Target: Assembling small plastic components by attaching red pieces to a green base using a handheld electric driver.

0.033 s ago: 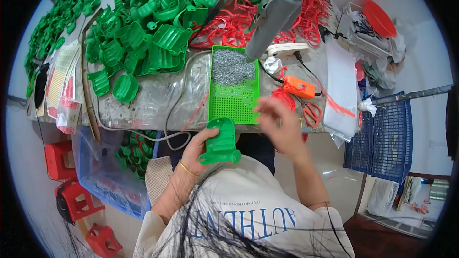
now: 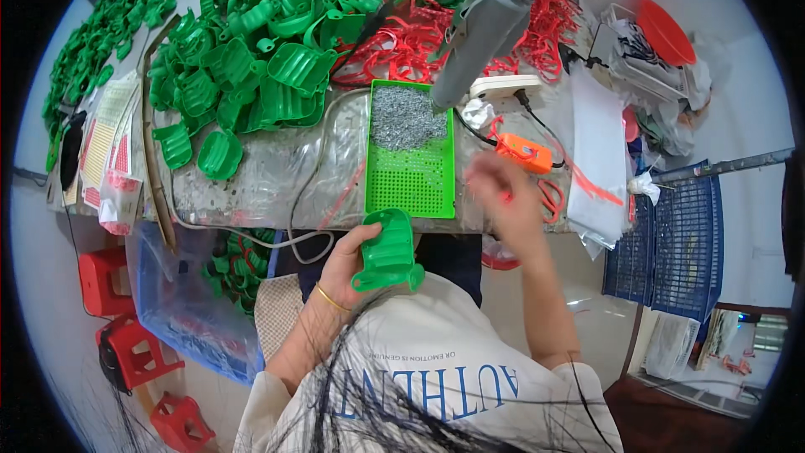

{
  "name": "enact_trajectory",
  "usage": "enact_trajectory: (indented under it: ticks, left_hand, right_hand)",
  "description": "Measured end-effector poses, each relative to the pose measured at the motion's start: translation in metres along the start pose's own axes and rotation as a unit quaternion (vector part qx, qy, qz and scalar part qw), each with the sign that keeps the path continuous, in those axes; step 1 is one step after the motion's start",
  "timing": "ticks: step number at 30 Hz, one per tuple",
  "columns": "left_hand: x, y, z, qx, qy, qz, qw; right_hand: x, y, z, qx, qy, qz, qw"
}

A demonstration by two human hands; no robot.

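Note:
My left hand grips a green plastic piece by its left side, thumb on its inner face. The piece is a shallow curved shell with ridges and small tabs at its lower corners. Motion blurs my right hand, raised over the table's front edge, right of the green tray. A bit of red shows at its fingers; whether it is held cannot be told. Small silvery metal parts fill the tray's far half, and its near half shows a perforated floor.
Green shells are heaped at the left, red straps at the back. A grey tool hangs over the tray. Right of it lie a white power strip, an orange device and white sheets. Red stools stand lower left.
My right hand has moved right, away from the tray's edge and toward the orange device. My left hand and the green shell have barely shifted.

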State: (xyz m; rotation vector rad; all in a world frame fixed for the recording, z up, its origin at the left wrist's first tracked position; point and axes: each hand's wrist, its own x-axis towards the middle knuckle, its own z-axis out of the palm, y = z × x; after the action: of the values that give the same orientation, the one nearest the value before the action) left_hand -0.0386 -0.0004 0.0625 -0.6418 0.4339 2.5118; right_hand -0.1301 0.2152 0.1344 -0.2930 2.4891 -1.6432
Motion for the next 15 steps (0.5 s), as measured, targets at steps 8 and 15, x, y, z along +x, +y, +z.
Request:
enact_trajectory:
  ticks: [8, 15]
  left_hand:
    - [0.007, -0.006, 0.001, -0.066, -0.063, -0.043, 0.995]
    - [0.003, -0.007, -0.006, -0.070, -0.129, -0.027, 0.989]
  right_hand:
    - [0.196, 0.123, -0.107, -0.071, 0.134, -0.059, 0.987]
    - [0.274, 0.155, -0.093, -0.481, 0.158, -0.015, 0.862]
